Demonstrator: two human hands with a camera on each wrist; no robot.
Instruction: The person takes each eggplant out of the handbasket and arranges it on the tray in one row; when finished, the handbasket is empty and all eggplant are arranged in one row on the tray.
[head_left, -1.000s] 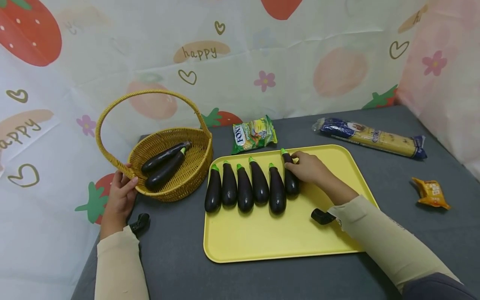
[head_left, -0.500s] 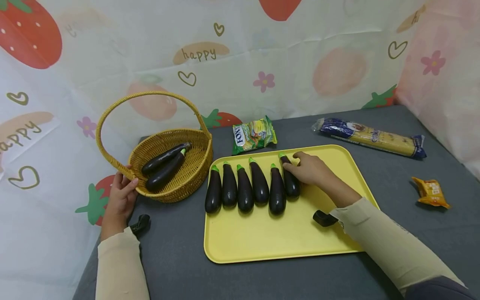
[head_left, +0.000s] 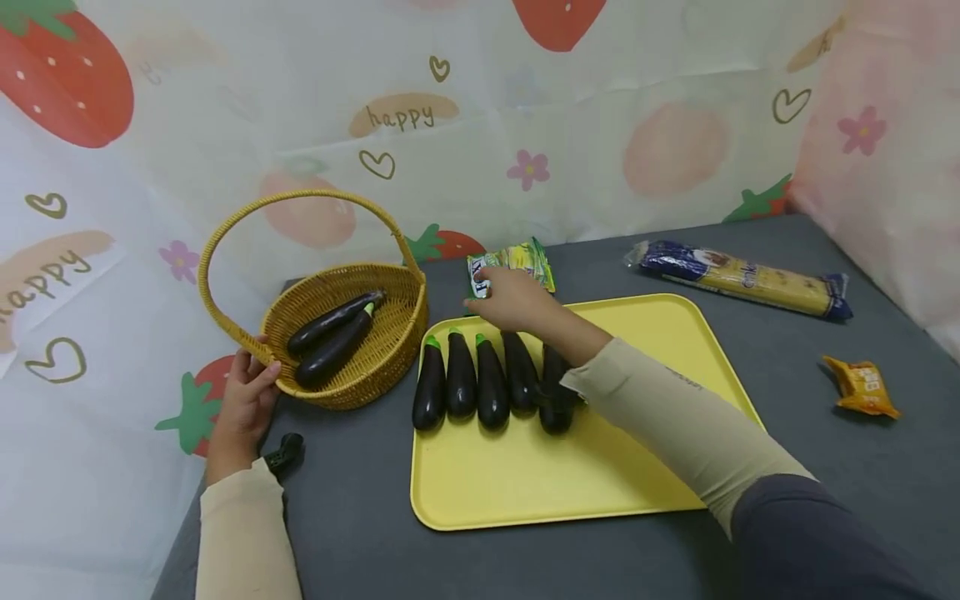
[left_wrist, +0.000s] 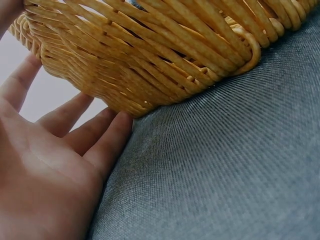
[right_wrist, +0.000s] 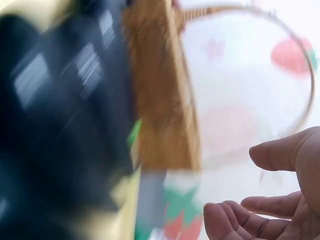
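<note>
My left hand holds the yellow wicker basket at its left side, by the foot of the tall handle. In the left wrist view, the fingers lie against the woven outer wall. Two dark eggplants lie in the basket. My right hand hovers over the tray's back edge, pointing left, overlapping a green candy bag. In the right wrist view, its thumb and fingers stand apart with nothing between them. Several eggplants with green stems lie in a row on the yellow tray; my right arm hides the row's right end.
A blue and yellow spaghetti pack lies at the back right of the grey table. Nearer the right edge is a small orange snack packet. A printed curtain hangs behind the table.
My right hand has come off the rightmost eggplant and swung left and back, toward the basket. My left hand keeps its hold on the basket, which sits nearly as before.
</note>
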